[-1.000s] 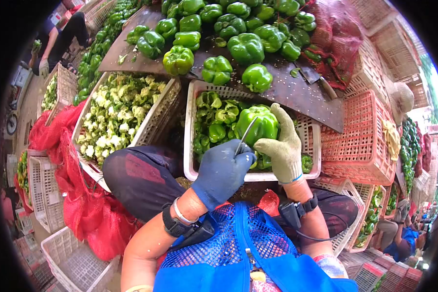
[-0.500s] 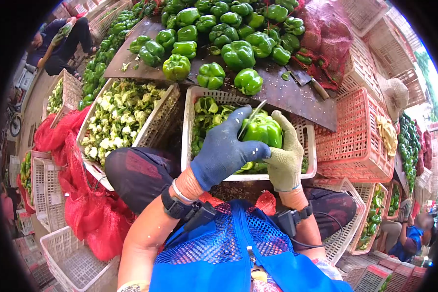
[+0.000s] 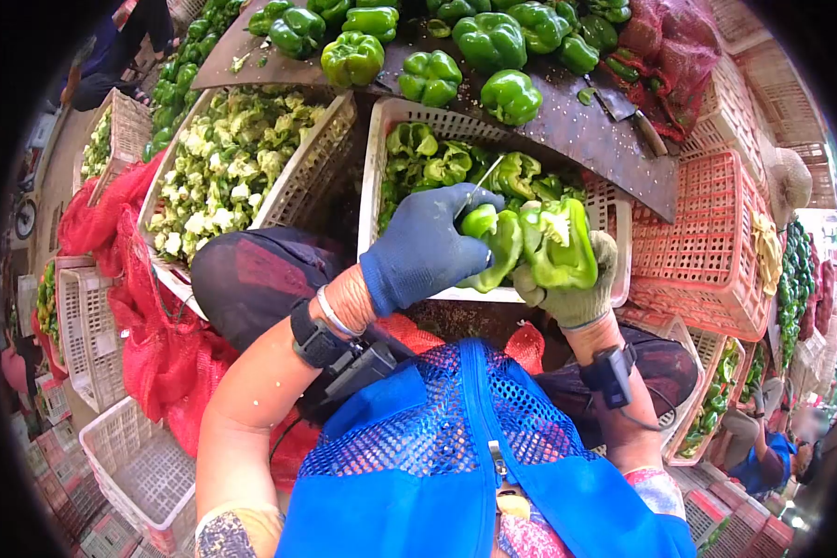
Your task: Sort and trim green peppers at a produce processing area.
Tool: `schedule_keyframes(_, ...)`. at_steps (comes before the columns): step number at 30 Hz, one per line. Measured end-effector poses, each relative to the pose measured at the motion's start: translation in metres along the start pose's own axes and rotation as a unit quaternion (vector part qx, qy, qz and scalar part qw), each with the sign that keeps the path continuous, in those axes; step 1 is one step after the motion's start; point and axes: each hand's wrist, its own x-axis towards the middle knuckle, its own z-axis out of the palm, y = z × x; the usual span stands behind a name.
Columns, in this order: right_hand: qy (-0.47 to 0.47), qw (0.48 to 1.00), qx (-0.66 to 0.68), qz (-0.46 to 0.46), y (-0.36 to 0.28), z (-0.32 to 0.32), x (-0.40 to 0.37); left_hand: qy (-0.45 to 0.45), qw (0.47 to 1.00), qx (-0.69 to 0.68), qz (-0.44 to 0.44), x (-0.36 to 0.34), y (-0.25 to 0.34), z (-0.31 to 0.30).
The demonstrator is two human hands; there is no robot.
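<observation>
The green pepper [image 3: 560, 244] is cut open into two parts, held above the near side of a white crate [image 3: 371, 186] of cut peppers [image 3: 446, 166]. The left hand [image 3: 423, 246], in a blue glove, is curled closed around a small knife [image 3: 486, 174], its thin blade pointing up and right, while its thumb presses the left part [image 3: 500, 253]. The right hand [image 3: 581, 288], in a pale green glove, is partly closed, cupping the right part from below and behind, its pale core showing. Whole peppers [image 3: 511, 97] lie on the dark tabletop [image 3: 623, 177] beyond.
</observation>
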Motion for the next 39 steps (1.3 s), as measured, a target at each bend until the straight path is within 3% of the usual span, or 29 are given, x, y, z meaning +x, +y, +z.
schedule_keyframes(3, 0.033, 0.999, 0.013, -0.006, -0.003, 0.002, 0.003, 0.031, 0.999, 0.011, -0.021, 0.011, -0.019, -0.006)
schedule_keyframes(5, 0.021, 1.0, 0.02, -0.001, -0.014, -0.006, 0.006, 0.057, 0.964, 0.258, 0.022, 0.025, -0.033, -0.013)
schedule_keyframes(7, -0.021, 0.999, 0.028, 0.026, -0.029, -0.015, 0.01, 0.008, 0.878, 0.469, -0.102, 0.038, -0.036, -0.018)
schedule_keyframes(8, 0.096, 0.993, -0.026, -0.057, -0.024, -0.001, 0.009, 0.041, 0.906, 0.42, -0.044, 0.039, -0.031, -0.018)
schedule_keyframes(11, -0.009, 0.987, -0.158, 0.013, -0.028, -0.007, 0.012, 0.088, 0.962, 0.24, 0.096, 0.035, -0.019, 0.001)
schedule_keyframes(13, 0.021, 0.981, -0.195, 0.002, -0.014, 0.006, 0.012, 0.049, 0.962, 0.236, 0.124, 0.034, -0.001, 0.015)
schedule_keyframes(16, 0.057, 0.983, -0.172, 0.011, 0.005, 0.014, 0.011, 0.04, 0.922, 0.368, 0.114, 0.036, -0.008, 0.023)
schedule_keyframes(20, 0.131, 0.988, -0.06, 0.053, 0.04, 0.029, 0.007, 0.153, 0.903, 0.356, 0.186, 0.031, -0.032, 0.028)
schedule_keyframes(23, 0.171, 0.984, 0.008, 0.044, 0.051, 0.039, 0.011, 0.197, 0.91, 0.329, 0.158, 0.03, -0.036, 0.028)
schedule_keyframes(25, 0.186, 0.981, 0.044, 0.029, 0.053, 0.046, 0.016, 0.206, 0.93, 0.291, 0.092, 0.033, -0.029, 0.024)
schedule_keyframes(28, 0.135, 0.984, 0.108, 0.035, 0.048, 0.044, 0.022, 0.275, 0.945, 0.161, 0.075, 0.047, -0.034, 0.015)
schedule_keyframes(31, 0.052, 0.998, 0.044, 0.019, 0.032, 0.061, 0.013, 0.308, 0.946, 0.07, 0.078, 0.058, -0.042, -0.032)
schedule_keyframes(33, 0.021, 0.997, -0.074, -0.016, 0.005, 0.042, 0.016, 0.347, 0.825, 0.345, 0.284, 0.049, -0.049, -0.099)
schedule_keyframes(34, 0.075, 0.97, -0.224, -0.064, -0.008, 0.032, 0.021, 0.315, 0.695, 0.527, 0.375, 0.03, -0.033, -0.138)
schedule_keyframes(35, 0.127, 0.915, -0.367, -0.11, -0.02, 0.021, 0.027, 0.303, 0.723, 0.535, 0.315, 0.014, -0.037, -0.179)
schedule_keyframes(36, 0.158, 0.738, -0.638, -0.155, -0.034, -0.004, 0.033, 0.291, 0.746, 0.543, 0.252, -0.003, -0.041, -0.219)
schedule_keyframes(37, 0.17, 0.482, -0.84, -0.183, -0.04, -0.025, 0.039, 0.282, 0.668, 0.646, 0.238, -0.027, -0.042, -0.266)
schedule_keyframes(38, 0.189, 0.33, -0.893, -0.239, -0.037, -0.028, 0.043, 0.274, 0.576, 0.736, 0.229, -0.052, -0.043, -0.314)
schedule_keyframes(39, 0.162, 0.397, -0.872, -0.235, -0.031, -0.03, 0.048, 0.342, 0.62, 0.684, 0.174, -0.063, -0.037, -0.324)
